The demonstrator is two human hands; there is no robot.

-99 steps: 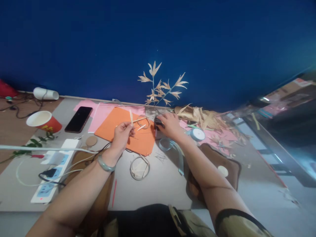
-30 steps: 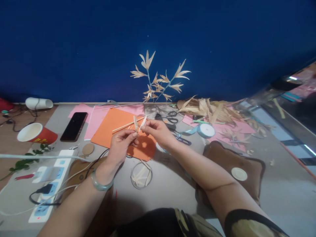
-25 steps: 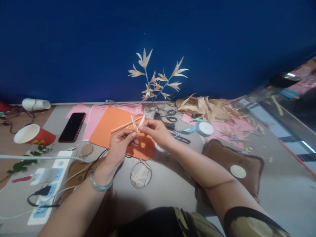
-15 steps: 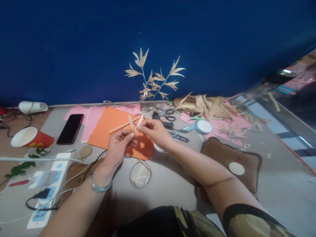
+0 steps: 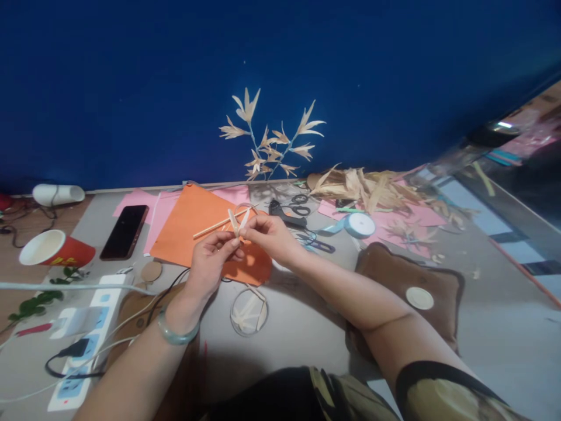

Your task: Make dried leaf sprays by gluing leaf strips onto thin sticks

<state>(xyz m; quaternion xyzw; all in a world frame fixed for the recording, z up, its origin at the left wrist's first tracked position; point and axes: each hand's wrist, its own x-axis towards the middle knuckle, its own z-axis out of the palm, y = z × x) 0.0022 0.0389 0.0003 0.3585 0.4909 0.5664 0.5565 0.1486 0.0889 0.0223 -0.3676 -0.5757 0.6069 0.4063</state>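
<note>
My left hand (image 5: 210,263) and my right hand (image 5: 267,235) meet above the orange paper sheet (image 5: 193,225). Both pinch the same pair of pale dried leaf strips (image 5: 238,221), which stand up in a small V between the fingertips. A thin wooden stick (image 5: 213,225) lies on the orange sheet just left of them. A green bangle (image 5: 175,333) circles my left wrist.
Scissors (image 5: 298,204) and a black glue gun (image 5: 284,215) lie behind my right hand, with a blue ribbon roll (image 5: 360,224) and a heap of dried leaves (image 5: 368,190) beyond. A wire ring (image 5: 249,311), phone (image 5: 124,231), red cup (image 5: 52,251), power strip (image 5: 83,339) and brown cushion (image 5: 407,286) surround me. A leaf sprig (image 5: 267,140) leans on the blue wall.
Earlier my right hand rested on the glue gun; it came over and joined my left hand at the leaf strips. Over the last second both hands stay pinched together, barely shifting.
</note>
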